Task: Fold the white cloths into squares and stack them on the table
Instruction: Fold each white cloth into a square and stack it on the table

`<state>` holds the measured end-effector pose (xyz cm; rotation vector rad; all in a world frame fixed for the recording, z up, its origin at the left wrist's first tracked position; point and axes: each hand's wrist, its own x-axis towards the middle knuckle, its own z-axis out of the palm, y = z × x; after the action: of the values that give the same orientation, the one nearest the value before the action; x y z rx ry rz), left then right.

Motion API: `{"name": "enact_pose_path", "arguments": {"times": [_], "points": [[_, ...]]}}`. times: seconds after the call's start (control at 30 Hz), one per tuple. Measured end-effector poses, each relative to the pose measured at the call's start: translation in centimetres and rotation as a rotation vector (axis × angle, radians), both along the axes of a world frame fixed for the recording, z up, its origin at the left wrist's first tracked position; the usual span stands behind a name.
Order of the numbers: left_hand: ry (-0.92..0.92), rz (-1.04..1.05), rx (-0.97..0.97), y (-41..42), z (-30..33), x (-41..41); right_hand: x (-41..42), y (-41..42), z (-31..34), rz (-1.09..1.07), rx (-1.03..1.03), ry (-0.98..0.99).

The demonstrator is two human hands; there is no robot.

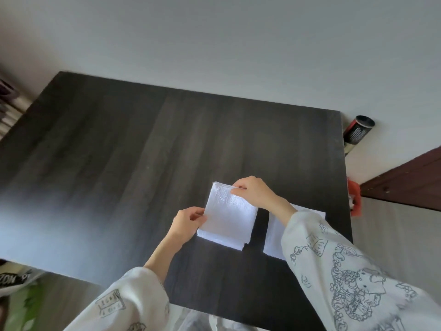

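A folded white cloth [230, 211] lies near the right side of the dark wooden table [119, 151], resting on more white cloth [222, 238] beneath it. My left hand [188, 222] pinches its near left edge. Its far right corner is pinched by my right hand [250, 191]. A second white cloth [274, 240] lies flat to the right, partly hidden under my right sleeve.
A black and red can [358, 132] stands on the floor beyond the table's right edge, with a red object [354, 197] below it. Dark brown furniture [410, 180] sits at the far right. Striped fabric [9, 108] shows at the left edge.
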<state>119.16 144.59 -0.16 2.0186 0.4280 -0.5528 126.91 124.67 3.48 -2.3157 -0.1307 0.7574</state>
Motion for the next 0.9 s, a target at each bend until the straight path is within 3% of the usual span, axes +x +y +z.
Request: {"name": "enact_pose_path", "arguments": {"times": [0.43,0.77,0.9], "points": [[0.085,-0.034,0.077,1.0,-2.6,-0.4,-0.3,1.4,-3.3,0.029,-0.115,0.032],[0.065,-0.059,0.119,1.0,-2.6,-0.1,-1.3,1.8,-3.9,0.020,-0.269,-0.195],[-0.032,-0.064,0.177,1.5,-0.8,0.5,-2.7,1.3,-3.1,-0.093,-0.279,-0.253]]}}
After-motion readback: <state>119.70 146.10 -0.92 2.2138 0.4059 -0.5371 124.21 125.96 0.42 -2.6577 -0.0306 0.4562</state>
